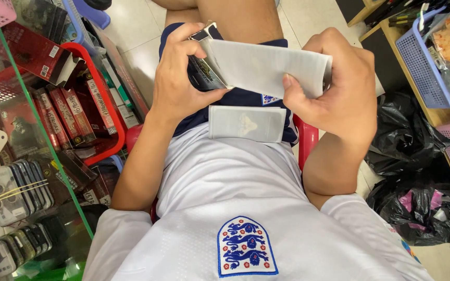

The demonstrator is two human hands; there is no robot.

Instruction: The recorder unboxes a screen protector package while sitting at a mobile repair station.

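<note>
Both hands clamped on one small package, above the lap.

Left hand (175,78) gripped the dark flat box (204,75) — right hand (339,86) pinched its pale grey sleeve (266,66), partly slid off; a matching grey sleeve (247,124) lay on the lap.

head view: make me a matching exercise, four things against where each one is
Things:
1. grey sleeve
2. flat grey packet
3. red basket
4. black bags

Places:
a. on the floor to the person's right
b. lying on the lap
c. held between left hand and right hand
d. to the person's left, holding red boxes

Pairs: 1-c, 2-b, 3-d, 4-a
</note>
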